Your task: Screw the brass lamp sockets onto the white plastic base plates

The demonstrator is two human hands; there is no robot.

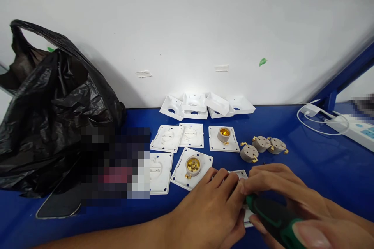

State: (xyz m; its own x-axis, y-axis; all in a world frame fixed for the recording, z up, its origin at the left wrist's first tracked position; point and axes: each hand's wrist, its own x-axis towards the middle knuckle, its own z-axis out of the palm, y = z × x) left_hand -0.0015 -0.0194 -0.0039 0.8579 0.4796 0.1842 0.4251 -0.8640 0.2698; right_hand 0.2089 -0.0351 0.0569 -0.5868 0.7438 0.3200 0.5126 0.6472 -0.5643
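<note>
My left hand (pixel 214 206) is closed around a white square plate (pixel 247 218), pressing it near the blue table's front. Most of this plate is hidden under my hands. A screwdriver with a green and black handle (pixel 271 216) is in my right hand (pixel 292 186); its tip is out of sight by my left fingers. Just beyond my left hand lies another white plate with a round gold-threaded lamp socket (pixel 193 166) on it. A second plate carries a similar socket (pixel 224 134). Several loose grey lamp sockets (pixel 249 152) with brass tabs lie beyond my right hand.
White plates without sockets (pixel 166 139) lie to the left. Several white box-shaped covers (pixel 194 101) lean along the wall. A black plastic bag (pixel 58 105) stands at left, near a dark flat object (pixel 60 202). A power strip (pixel 356 128) with a white cable lies right.
</note>
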